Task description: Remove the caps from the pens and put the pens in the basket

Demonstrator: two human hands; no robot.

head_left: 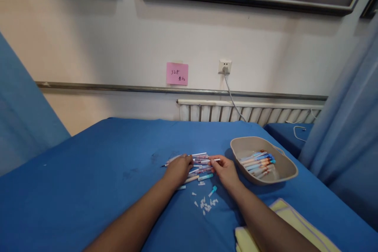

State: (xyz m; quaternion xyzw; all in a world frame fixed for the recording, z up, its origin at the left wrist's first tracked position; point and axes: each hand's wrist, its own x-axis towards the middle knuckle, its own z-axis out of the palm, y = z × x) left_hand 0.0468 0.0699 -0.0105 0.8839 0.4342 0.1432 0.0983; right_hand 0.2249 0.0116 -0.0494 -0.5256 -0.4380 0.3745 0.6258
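Observation:
My left hand [178,168] is closed, its fingers bent together over a pile of slim pen parts [201,170]. What it pinches is hidden. To its right, my right hand [226,171] pinches a thin white stick [217,160], perhaps a pen refill, at the pile's right side. Pink-patterned, white, peach and teal pieces lie loosely together between the hands. Nearer me, a short turquoise pen cap piece [212,191] rests on the blue sheet, and several small white cone-shaped tips [206,204] are scattered below it.
A beige basin [285,169] holding several colourful pens [258,163] stands right of my right hand. Beneath my right forearm is a folded yellow cloth [283,212]. The blue-covered bed [103,173] reaches toward a white radiator [218,110]. Blue curtains [345,106] hang at both sides.

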